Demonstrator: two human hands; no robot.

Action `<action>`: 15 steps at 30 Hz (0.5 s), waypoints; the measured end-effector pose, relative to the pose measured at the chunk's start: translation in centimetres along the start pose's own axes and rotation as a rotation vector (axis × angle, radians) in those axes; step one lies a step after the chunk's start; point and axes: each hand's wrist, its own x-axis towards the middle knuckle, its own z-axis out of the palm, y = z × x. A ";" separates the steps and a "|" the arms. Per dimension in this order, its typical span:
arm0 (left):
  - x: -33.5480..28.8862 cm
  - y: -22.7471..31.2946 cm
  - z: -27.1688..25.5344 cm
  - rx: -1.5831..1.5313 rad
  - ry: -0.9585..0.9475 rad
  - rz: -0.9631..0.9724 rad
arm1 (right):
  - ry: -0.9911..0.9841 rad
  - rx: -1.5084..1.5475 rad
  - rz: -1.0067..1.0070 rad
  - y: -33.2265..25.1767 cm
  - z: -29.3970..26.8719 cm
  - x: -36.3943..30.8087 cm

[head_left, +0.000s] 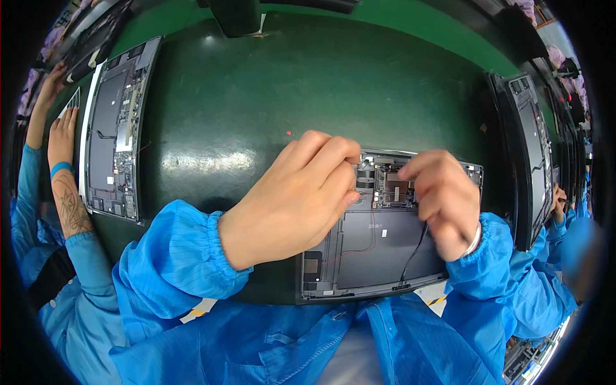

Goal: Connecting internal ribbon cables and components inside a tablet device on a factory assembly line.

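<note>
An open device chassis (359, 276), dark and flat like a tablet or laptop body, lies in front of me with its insides showing. My left hand (295, 192) is over its upper left corner, thumb and fingertips pinched together; what they hold is hidden. Over the right side, my right hand (446, 199) is curled closed and slightly blurred, its forefinger near the circuit board (394, 187). A black cable (416, 253) runs from the chassis's lower edge up to that hand; whether it is gripped I cannot tell. A thin red wire (359, 250) crosses the large dark battery panel (404, 231).
Another open chassis (119, 135) lies at the left, beside a co-worker's hands and tattooed forearm (69, 199). More open devices (532, 141) stand at the right, near another person in blue (539, 301). A black stand (236, 16) sits at the green table's (321, 77) far side.
</note>
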 end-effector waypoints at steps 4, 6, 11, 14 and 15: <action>0.3 0.1 0.2 -0.006 -0.001 0.000 | -0.165 -0.210 -0.196 -0.9 0.9 -0.3; 0.3 0.2 0.3 0.005 0.011 -0.012 | -0.163 -0.237 -0.193 -0.8 1.2 -0.2; 0.1 0.1 0.4 -0.002 0.021 -0.015 | -0.199 -0.318 -0.257 -0.4 1.8 -0.6; 0.0 0.1 0.2 -0.021 0.008 -0.025 | -0.210 -0.320 -0.217 -0.8 2.2 -0.4; -0.1 0.1 0.2 -0.021 0.008 -0.026 | -0.211 -0.319 -0.218 -0.9 2.2 -0.4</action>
